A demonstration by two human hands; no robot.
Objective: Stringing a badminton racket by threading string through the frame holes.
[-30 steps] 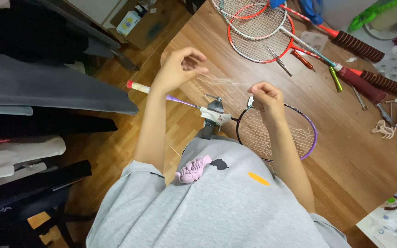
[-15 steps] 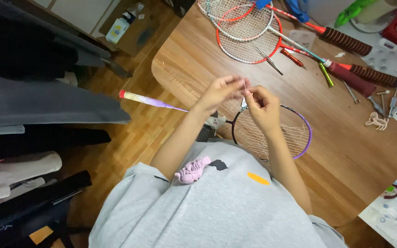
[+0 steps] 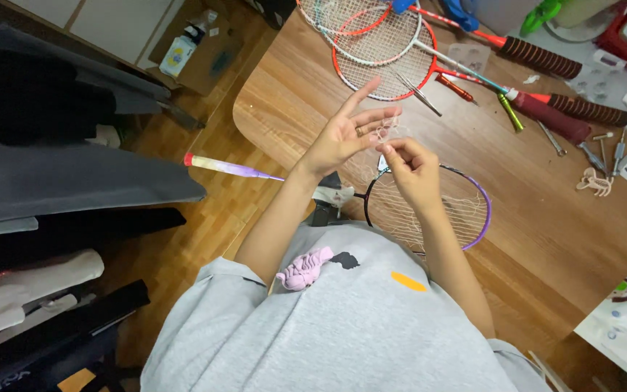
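Fingers (image 3: 363,116) of your left hand (image 3: 342,138) spread apart, palm up, thin white string (image 3: 384,132) looped across fingertips. Your right hand (image 3: 411,170) just beside it, thumb and forefinger pinched together on same string. Both hands above purple-and-black racket (image 3: 473,218), head flat on wooden surface (image 3: 546,239), strings torn, purple handle (image 3: 226,168) jutting off edge over floor. Red rackets (image 3: 386,51), tweezers (image 3: 419,94) farther back.

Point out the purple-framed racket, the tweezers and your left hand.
purple-framed racket (image 3: 482,207): head view, right side of the frame.
tweezers (image 3: 419,94): head view, middle of the metal legs.
left hand (image 3: 342,138): head view, open palm.
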